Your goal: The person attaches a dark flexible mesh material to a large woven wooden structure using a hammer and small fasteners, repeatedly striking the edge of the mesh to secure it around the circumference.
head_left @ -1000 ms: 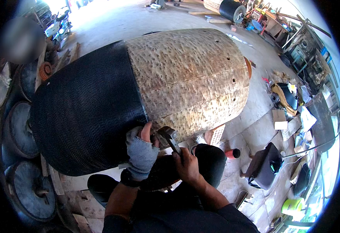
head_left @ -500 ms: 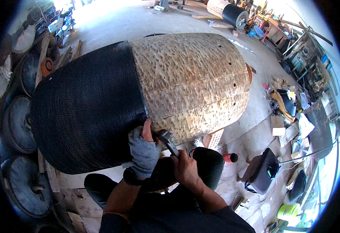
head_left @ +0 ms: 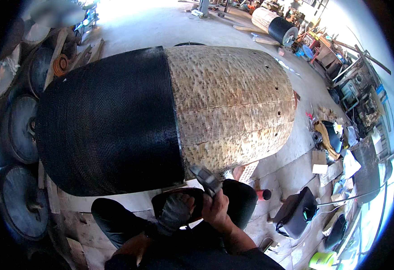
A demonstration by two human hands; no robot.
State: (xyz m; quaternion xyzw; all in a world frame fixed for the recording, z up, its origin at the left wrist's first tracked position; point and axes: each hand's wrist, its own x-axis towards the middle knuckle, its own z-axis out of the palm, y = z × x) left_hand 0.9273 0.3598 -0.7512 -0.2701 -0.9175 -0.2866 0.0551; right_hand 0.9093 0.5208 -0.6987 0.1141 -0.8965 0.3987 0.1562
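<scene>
A big barrel-shaped drum lies on its side in front of me. Its left half (head_left: pixel 111 121) is wrapped in black mesh strip and its right half (head_left: pixel 233 103) is bare pitted wood. My right hand (head_left: pixel 216 209) grips a small metal hand tool (head_left: pixel 206 177) just below the drum, near the seam between black and wood. My left hand (head_left: pixel 175 211), in a grey glove, rests on a dark flat tray-like thing (head_left: pixel 192 198) on my lap, right beside the other hand. My dark-trousered knees show under both hands.
Round black wheels and discs (head_left: pixel 19 135) are stacked along the left. A second, smaller drum (head_left: pixel 275 24) lies at the far back. A dark stool (head_left: pixel 296 211), a red can (head_left: pixel 264 195), paper and clutter (head_left: pixel 332 148) cover the concrete floor at right.
My gloved left hand has come off the drum's black edge and dropped to my lap. My right hand and the tool have lowered slightly. The view has tilted closer to the drum.
</scene>
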